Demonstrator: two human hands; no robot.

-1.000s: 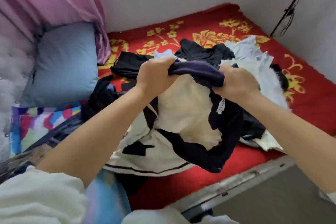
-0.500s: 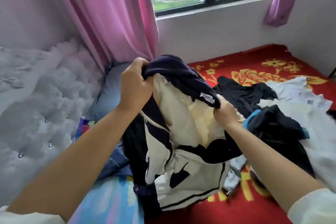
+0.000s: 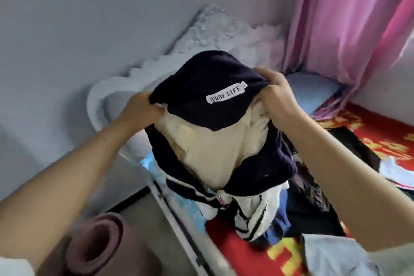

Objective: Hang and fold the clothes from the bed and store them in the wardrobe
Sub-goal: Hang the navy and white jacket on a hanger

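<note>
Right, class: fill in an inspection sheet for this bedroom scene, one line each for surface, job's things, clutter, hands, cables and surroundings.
Surface: bed with red floral cover.
Job's things: navy and cream garment, lifted above the bed, white label facing the camera; clothes pile under it on the bed.
Clutter: rolled mat on the floor beside the bed.
Hands: left hand and right hand each grip the garment's top edge.
Cables: nothing seen.
Surroundings: white tufted headboard, pink curtain, blue pillow, grey wall.
</note>
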